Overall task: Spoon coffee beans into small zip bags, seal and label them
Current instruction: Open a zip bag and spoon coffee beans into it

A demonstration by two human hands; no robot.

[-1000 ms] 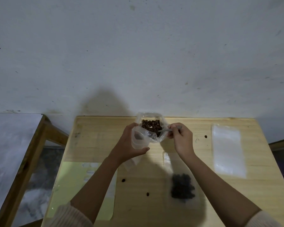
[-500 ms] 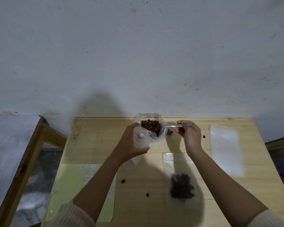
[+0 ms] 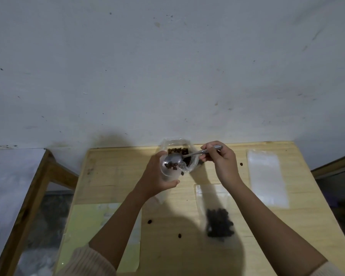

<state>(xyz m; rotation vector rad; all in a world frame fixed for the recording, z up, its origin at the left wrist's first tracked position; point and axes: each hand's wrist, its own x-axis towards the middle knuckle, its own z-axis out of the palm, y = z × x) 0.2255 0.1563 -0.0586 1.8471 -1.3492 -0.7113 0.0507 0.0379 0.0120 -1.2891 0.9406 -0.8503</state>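
- Beans could roll off the spoon: its smooth metal bowl sits heaped at the bag mouth, the right grip pinching only the thin handle.
- The small zip bag, clasped in the left grip, is limp clear film and could fold shut.
- Stray beans already dot the wooden surface below both grips.

Two bare forearms in shot, sleeves pushed well up toward the elbows. Cream, ribbed knit cuff bunched on the left arm, chunky and soft-looking. Same pale knit on the right sleeve, just a sliver at the frame's corner. Bare left hand, bare right hand, no rings, no watch.
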